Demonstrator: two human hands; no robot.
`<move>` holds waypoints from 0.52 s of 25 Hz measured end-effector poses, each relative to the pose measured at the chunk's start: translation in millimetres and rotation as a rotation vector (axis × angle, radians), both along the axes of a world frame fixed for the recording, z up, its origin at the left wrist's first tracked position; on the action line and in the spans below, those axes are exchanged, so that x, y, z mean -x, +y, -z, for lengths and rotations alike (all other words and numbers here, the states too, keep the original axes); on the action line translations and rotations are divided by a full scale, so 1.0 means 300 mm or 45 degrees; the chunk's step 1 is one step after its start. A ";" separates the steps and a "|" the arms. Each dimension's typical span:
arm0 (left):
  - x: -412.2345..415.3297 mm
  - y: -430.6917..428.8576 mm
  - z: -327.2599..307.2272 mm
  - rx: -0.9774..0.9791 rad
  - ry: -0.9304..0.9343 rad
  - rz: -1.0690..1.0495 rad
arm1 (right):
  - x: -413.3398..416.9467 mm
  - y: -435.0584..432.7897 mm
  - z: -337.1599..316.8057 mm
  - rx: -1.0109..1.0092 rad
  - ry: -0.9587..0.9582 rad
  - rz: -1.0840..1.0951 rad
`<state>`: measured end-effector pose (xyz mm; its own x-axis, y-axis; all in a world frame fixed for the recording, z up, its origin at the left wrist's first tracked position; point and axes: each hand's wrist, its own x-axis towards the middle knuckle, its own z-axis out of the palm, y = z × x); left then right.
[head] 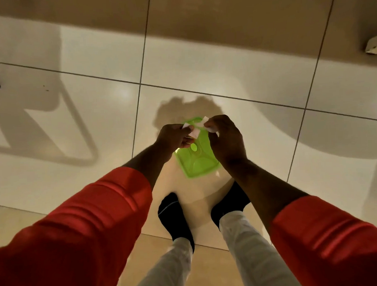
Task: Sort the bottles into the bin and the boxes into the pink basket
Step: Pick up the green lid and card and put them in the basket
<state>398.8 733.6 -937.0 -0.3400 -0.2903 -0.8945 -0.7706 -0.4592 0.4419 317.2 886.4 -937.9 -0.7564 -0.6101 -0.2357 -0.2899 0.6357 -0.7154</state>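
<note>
The person is standing and looking straight down, and both hands are meeting just below the middle of the view: the left hand (174,137) and the right hand (224,137) are each pinching an end of a small white scrap of paper or thin card (195,132), fingers curled narrowly round it. Directly beneath them, toward 6 o'clock, a bright green rectangular plastic lid (198,164) is showing against the glossy cream tiled floor (244,64); whether it is lying there or hanging from a finger is not clear. Black-socked feet (173,212) are standing further toward 6 o'clock. No bottles, boxes, bin or pink basket are appearing anywhere in view, so the sorting is looking either unstarted or paused, and how much is remaining cannot be judged.
</note>
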 end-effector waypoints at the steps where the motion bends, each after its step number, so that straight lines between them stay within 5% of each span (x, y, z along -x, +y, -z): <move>1: -0.011 -0.013 -0.009 -0.081 0.022 -0.085 | -0.021 -0.017 0.002 0.001 0.010 -0.045; 6: -0.061 -0.056 -0.025 -0.218 0.087 -0.198 | -0.088 -0.052 0.011 -0.114 -0.001 -0.237; 13: -0.083 -0.072 0.038 0.032 -0.118 -0.169 | -0.120 -0.029 0.034 -0.116 -0.055 -0.196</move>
<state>423.8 711.9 -948.4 -0.2134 -0.3496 -0.9123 -0.7420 -0.5494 0.3841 353.3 877.9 -948.1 -0.6436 -0.6926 -0.3257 -0.3592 0.6491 -0.6705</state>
